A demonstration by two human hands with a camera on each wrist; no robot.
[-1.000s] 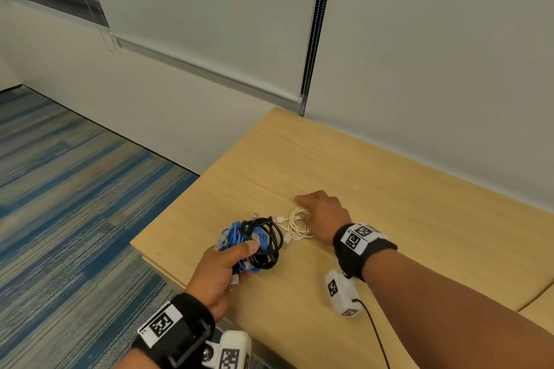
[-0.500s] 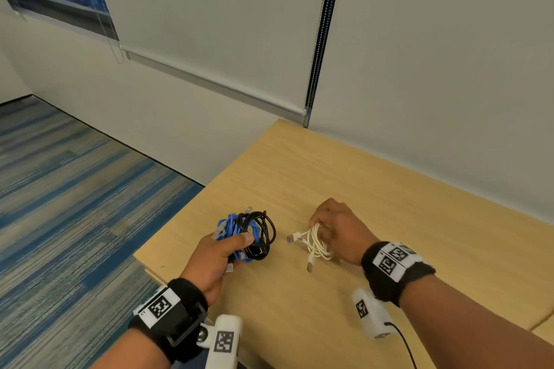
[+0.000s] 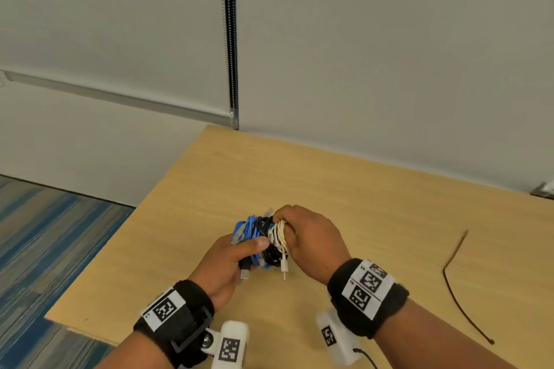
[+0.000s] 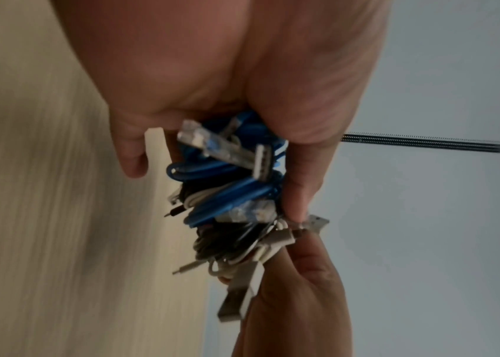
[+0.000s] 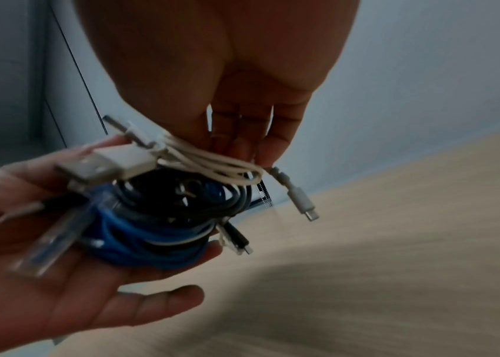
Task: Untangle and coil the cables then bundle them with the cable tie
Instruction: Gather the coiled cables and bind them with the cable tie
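Note:
My left hand (image 3: 236,252) grips a coiled blue cable (image 3: 247,226) and a coiled black cable (image 3: 265,229) together above the wooden table (image 3: 359,195). My right hand (image 3: 302,234) holds a coiled white cable (image 3: 281,237) pressed against the black coil. In the left wrist view the blue cable (image 4: 227,190) sits between thumb and fingers, with the white cable (image 4: 261,251) beyond it. In the right wrist view the white cable (image 5: 212,164) lies on top of the black cable (image 5: 187,200) and the blue cable (image 5: 151,244). A black cable tie (image 3: 455,281) lies loose on the table to the right.
The table's left edge (image 3: 99,260) drops to blue striped carpet (image 3: 45,249). A grey wall with a blind cord (image 3: 229,39) stands behind. A small dark object (image 3: 544,190) sits at the table's far right edge.
My right hand lifted the white coil off the table and brought it left against the blue and black coils in my left hand. The view shifted right, revealing the cable tie.

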